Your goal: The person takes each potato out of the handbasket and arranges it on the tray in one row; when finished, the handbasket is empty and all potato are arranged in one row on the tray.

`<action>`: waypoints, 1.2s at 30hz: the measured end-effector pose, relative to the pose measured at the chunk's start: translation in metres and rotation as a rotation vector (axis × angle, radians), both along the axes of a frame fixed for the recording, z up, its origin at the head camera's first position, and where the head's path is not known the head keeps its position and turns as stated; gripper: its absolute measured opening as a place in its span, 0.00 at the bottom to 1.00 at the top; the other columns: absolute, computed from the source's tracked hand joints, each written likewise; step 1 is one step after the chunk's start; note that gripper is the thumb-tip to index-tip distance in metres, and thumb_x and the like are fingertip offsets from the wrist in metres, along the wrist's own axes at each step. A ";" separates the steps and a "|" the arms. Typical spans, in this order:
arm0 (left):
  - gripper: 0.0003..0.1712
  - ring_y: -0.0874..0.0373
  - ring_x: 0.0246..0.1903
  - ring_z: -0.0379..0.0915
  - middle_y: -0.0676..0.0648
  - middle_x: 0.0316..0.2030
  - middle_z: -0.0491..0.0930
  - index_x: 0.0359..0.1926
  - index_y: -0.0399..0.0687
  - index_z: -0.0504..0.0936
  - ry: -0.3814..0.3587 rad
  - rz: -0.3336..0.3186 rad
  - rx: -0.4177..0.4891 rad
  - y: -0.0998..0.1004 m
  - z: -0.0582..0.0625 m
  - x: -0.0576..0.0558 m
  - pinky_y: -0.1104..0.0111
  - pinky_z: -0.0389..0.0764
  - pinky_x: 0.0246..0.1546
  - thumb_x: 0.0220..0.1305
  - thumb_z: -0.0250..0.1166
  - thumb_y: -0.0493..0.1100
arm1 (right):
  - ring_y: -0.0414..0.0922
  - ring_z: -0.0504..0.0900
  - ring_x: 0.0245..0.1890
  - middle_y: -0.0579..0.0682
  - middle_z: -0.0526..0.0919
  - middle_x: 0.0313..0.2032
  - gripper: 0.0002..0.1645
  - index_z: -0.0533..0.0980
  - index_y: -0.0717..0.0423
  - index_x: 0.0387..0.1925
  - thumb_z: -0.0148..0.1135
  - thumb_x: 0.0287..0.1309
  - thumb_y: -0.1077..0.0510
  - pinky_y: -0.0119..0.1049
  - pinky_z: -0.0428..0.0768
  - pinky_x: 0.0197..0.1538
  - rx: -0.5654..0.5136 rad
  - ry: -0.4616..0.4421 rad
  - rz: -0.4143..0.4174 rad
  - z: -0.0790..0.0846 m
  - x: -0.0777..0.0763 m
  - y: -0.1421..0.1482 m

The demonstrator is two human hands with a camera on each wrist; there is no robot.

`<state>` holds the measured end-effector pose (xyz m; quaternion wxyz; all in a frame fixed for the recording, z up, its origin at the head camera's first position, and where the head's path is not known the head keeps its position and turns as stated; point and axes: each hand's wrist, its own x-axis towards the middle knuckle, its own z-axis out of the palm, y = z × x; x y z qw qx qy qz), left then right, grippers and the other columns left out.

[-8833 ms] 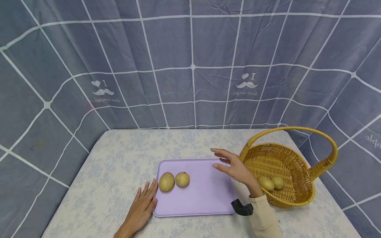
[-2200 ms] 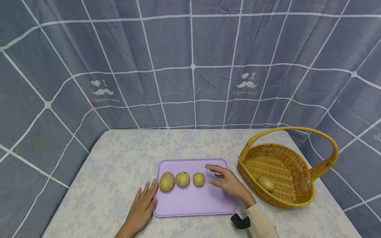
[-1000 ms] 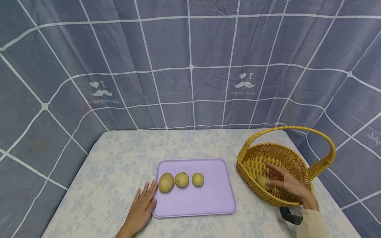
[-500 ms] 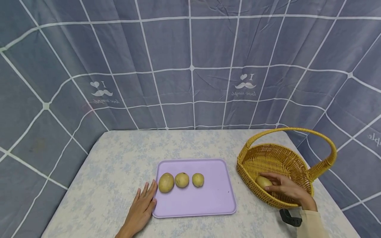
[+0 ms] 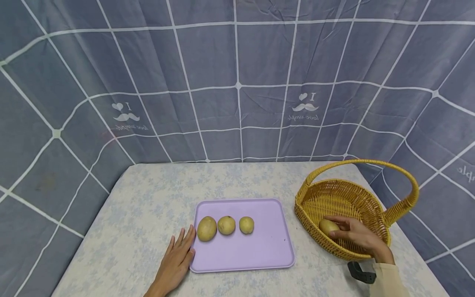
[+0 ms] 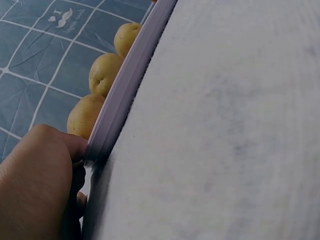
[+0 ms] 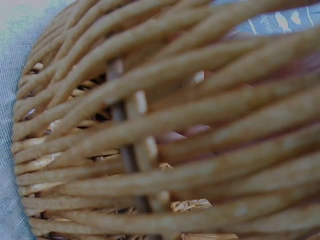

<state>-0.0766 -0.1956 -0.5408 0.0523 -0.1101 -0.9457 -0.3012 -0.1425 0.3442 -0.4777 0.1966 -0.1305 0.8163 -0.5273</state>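
Observation:
My right hand point(image 5: 354, 233) reaches inside the wicker basket point(image 5: 308, 214), its fingers and thumb round a potato point(image 5: 326, 227) at the basket's left side. Woven strands fill most of the right wrist view and hide the grip there. Across the table, my left hand point(image 5: 176, 258) lies flat with straight fingers against the left edge of a lilac tray point(image 5: 256, 255). Three potatoes stand in a row on that tray: a larger oval potato point(image 5: 206, 229) nearest this hand, a rounder potato point(image 5: 226, 225) in the middle and a smaller potato point(image 5: 246, 225) on the right.
The basket's tall arched handle point(image 5: 363, 161) rises over its opening. A pale floral cloth point(image 5: 159, 194) covers the table. Behind and at both sides hangs a blue-grey curtain point(image 5: 215, 107) with white lines.
A small potato has gone from the basket to the tray's row. My right hand has moved from over the tray into the basket and closed round the potato there. My left hand stays put.

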 end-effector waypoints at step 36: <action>0.30 0.42 0.72 0.48 0.50 0.72 0.56 0.72 0.45 0.58 0.038 0.000 0.015 0.001 0.002 0.002 0.66 0.26 0.72 0.73 0.51 0.45 | 0.39 0.77 0.58 0.46 0.73 0.63 0.31 0.61 0.71 0.67 0.51 0.62 0.75 0.28 0.78 0.53 -0.468 0.444 -0.102 0.057 0.000 -0.096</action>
